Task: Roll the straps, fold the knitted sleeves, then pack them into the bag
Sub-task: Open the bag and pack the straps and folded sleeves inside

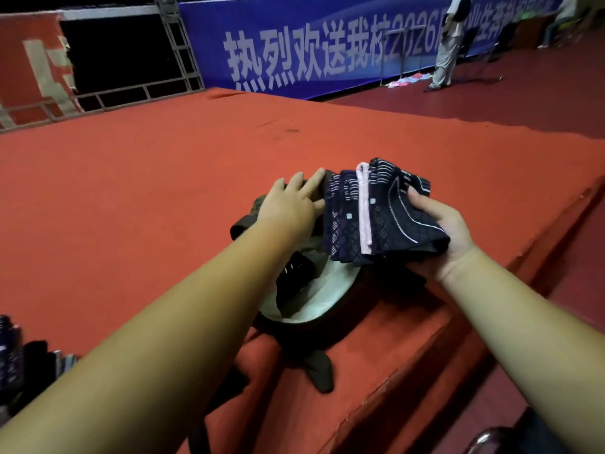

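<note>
Folded knitted sleeves [376, 211], navy with white pattern and a pink strip, were stacked and held just above the open bag [327, 290]. Right hand [448, 234] gripped the stack from its right side, thumb on top, fingers curled under. Left hand [291, 204] lay flat on the bag's far flap, fingers straight and slightly spread, touching the stack's left edge. Dark item [291, 280] sat inside the pale lining. Bag sat at the red carpeted platform [163, 178] edge. More dark textiles [19, 352] lower left. Blue banner [327, 44] behind.
</note>
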